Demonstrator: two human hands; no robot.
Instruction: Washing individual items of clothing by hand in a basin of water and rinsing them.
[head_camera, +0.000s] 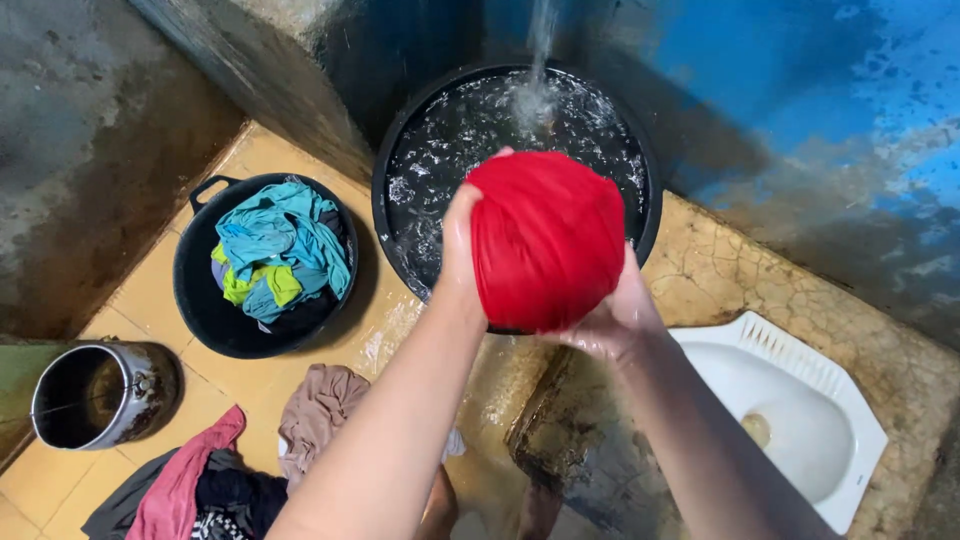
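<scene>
A: Largest vessel first. What lies beyond the fingers?

B: A round black tub (640, 215), directly behind and below both hands, full of foaming water; a stream of water (540, 45) falls into its far side.

A: And the bundle itself?

B: A red cloth (548, 240), balled, held above the tub's near rim. Its longer axis runs roughly upright, top toward the tub's centre. The left hand (458, 245) is clamped on its left flank, fingers wrapped behind and mostly hidden. The right hand (612, 318) cups it from beneath and to the right, fingers closed on the cloth. Both hands touch it, so neither is the nearer.

A: The second container?

B: A smaller black basin (200, 300) with a handle, well to the left of the left hand, holding teal, blue and yellow-green garments (280, 255).

A: Smaller items?

B: A white squat toilet pan (800, 400) right of the right forearm; a metal pot (100, 393) far left, contents too dark to tell; loose beige (318, 405) and pink cloths (185, 480) on the wet tiled floor (150, 290).
</scene>
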